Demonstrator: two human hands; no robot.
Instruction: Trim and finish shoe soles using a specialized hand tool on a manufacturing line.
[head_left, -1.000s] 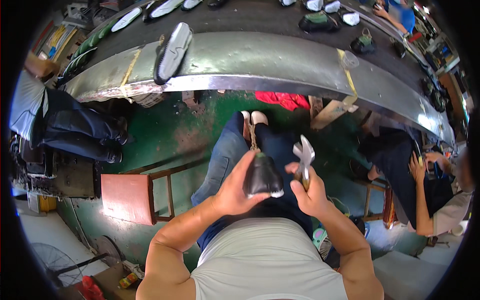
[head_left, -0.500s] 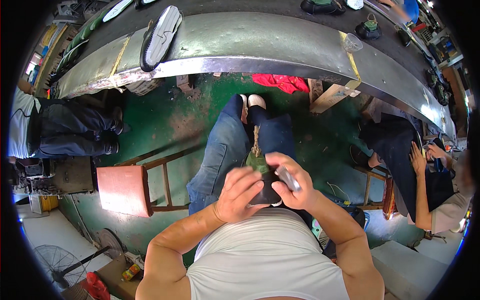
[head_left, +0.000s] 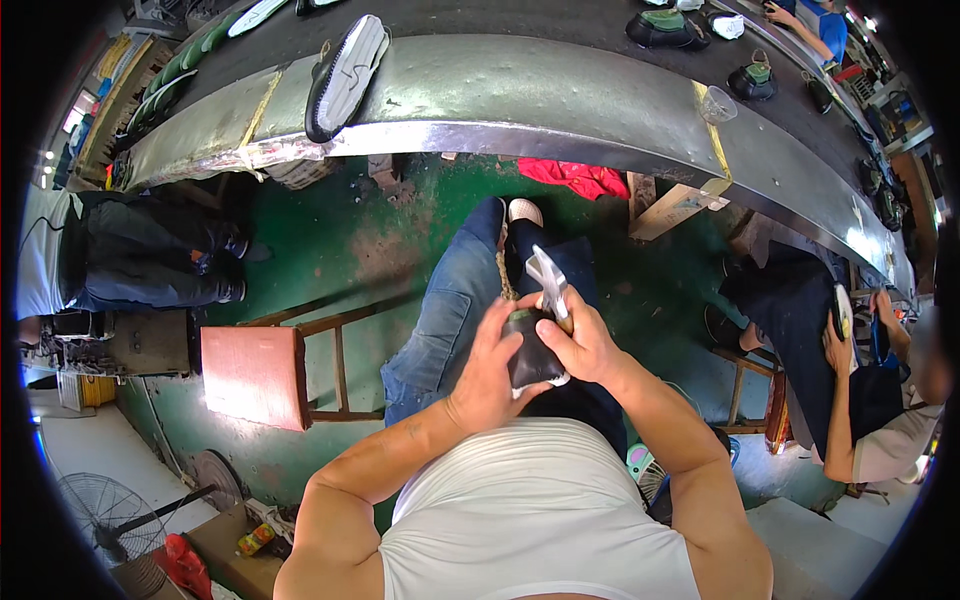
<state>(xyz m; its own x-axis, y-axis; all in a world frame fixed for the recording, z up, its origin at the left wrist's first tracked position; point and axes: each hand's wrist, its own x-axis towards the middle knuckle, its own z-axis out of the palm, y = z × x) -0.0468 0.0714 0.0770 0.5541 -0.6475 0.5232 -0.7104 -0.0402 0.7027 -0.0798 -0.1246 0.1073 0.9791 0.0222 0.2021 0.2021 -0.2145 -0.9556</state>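
Observation:
I sit with crossed legs in blue jeans, holding a dark shoe with a white sole edge over my lap. My left hand grips the shoe from its left side. My right hand is closed around the handle of a small metal hammer, whose head points up and away above the shoe. A tan cord hangs just beyond the shoe.
A long curved metal conveyor edge runs across the top, carrying a black and white shoe and other shoes further along. A red wooden stool stands at my left. Seated persons are at left and right. A red cloth lies on the green floor.
A second ago the hammer was raised above the shoe; it then came down on the shoe, and now its head is lifted again. My view has shifted slightly.

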